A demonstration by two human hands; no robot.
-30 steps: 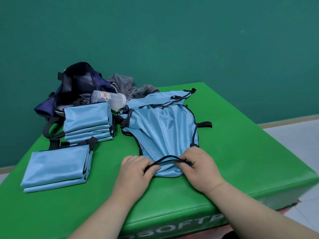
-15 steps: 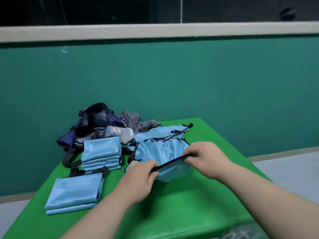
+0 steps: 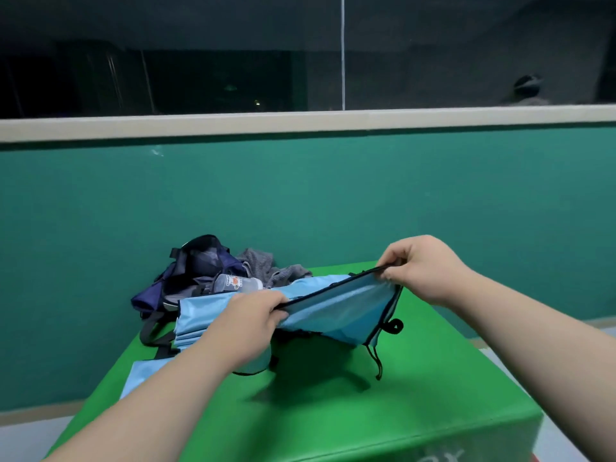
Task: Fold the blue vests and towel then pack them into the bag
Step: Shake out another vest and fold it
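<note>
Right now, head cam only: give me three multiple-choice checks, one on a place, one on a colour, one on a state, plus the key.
1. Where does the clear bottle lie?
A) on the floor
B) against the navy bag, behind the stack of folded vests
C) on the window ledge

2. What colour is the trim on the held blue vest?
A) white
B) black
C) red

3. What state is that vest in?
A) held up over the green padded block, its edge pinched by the left hand and the right hand
B) folded flat on the stack
C) packed in the bag

Key:
1 B: the bottle rests at the bag's open side, just behind the stack.
2 B: a black edge runs taut between the two hands.
3 A: both hands grip the trim and the cloth hangs below it.
</note>
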